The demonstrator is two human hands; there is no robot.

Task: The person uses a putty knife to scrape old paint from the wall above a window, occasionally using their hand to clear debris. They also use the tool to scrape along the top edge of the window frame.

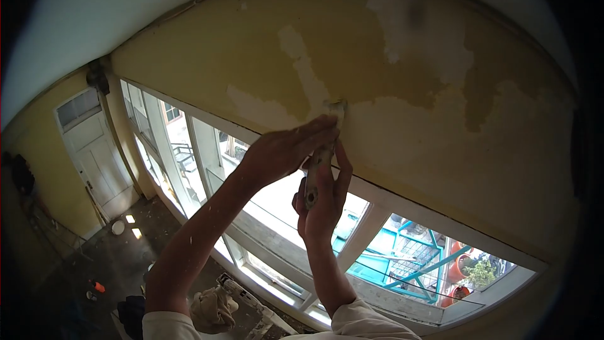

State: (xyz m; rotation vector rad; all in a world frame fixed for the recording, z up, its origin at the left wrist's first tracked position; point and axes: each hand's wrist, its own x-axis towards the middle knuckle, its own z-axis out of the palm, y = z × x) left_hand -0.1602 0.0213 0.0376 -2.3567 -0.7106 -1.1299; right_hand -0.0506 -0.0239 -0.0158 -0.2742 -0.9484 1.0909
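Two hands were up at the wall in the centre of the frame, both on one tool: a putty knife (319,158), its handle spattered with white and its blade end pressed against the yellow wall (207,50) just above the window frame (390,198). The right hand (322,204), lower and coming up from the bottom centre, had its grip wrapped tight around the handle, fingers closed on it. The left hand (286,151), reaching in from the lower left, lay flat over the upper part of the tool, fingers pressed together and pushing down on the blade end; whether it pinched the tool or only pressed on it could not be told. Three large pale filler patches showed on the wall: one at upper right (421,31), one narrow streak (302,69) running down to the blade, and one low smear (258,110) left of centre. A long band of windows ran from the left down to the lower right, with teal railings (415,258) and two orange pots (456,264) seen through the glass at lower right. One white door (94,157) stood at the far left. On the floor (126,258) in the lower left lay one crumpled rag (211,308), one small orange object (99,287) and one round white item (117,227).
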